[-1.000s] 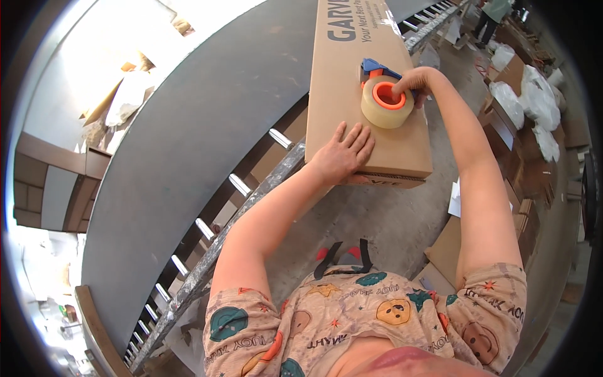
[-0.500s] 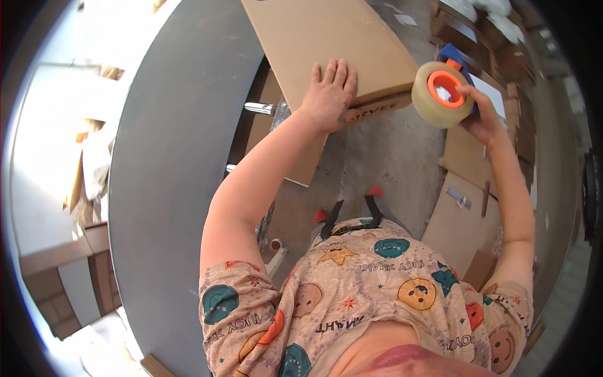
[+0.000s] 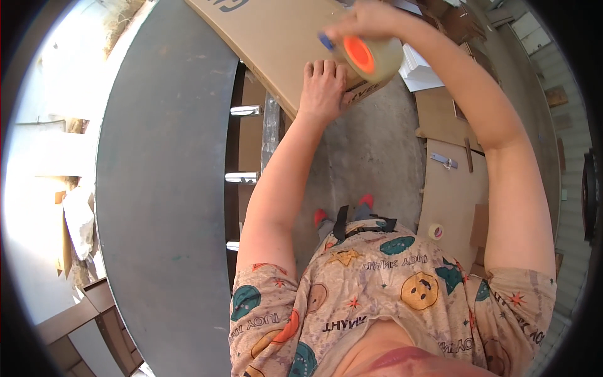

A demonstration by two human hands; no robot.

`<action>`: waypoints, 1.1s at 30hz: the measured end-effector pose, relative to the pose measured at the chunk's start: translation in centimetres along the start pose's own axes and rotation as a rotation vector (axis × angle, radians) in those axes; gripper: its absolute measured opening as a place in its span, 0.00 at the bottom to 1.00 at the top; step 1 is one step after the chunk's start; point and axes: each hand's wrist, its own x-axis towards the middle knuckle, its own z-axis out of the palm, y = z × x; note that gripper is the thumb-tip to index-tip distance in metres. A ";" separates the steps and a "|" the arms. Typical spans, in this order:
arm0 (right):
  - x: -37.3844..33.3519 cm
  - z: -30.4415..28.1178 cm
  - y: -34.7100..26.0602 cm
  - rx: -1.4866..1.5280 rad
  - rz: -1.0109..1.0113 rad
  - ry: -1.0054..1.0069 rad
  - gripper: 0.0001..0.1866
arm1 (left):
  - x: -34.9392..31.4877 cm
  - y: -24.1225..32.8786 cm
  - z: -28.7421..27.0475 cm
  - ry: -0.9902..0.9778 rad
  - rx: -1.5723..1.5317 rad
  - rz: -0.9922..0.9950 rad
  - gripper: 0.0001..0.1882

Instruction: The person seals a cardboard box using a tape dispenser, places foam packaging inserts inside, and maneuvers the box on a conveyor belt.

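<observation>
A long brown cardboard box [image 3: 276, 41] with dark print lies ahead of me, its near end toward my body. My left hand [image 3: 323, 93] presses on top of that end, fingers close together and the thumb down over the edge, gripping it. Just right of it and above the box's end, my right hand [image 3: 367, 24] is closed on a tape dispenser, blurred by motion. The dispenser carries a wide roll of clear tape [image 3: 387, 61] on an orange hub, and a blue part shows at its left. The roll hides the box's near right corner.
A dark grey conveyor belt [image 3: 166, 188] runs along my left, with metal rollers [image 3: 242, 178] beside it. To the right, flat cardboard [image 3: 455, 188] lies on the concrete floor [image 3: 377, 151], with a loose tape roll [image 3: 436, 232] on it. Stacked cartons stand farther off.
My right hand has swung left with the tape dispenser, from beside the box to over its near end. My left hand stays on the box, its fingers now closer together. The view has shifted.
</observation>
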 end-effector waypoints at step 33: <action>-20.9 16.0 0.3 0.164 0.316 -0.371 0.28 | -3.7 1.9 -2.5 -0.044 -0.052 0.104 0.23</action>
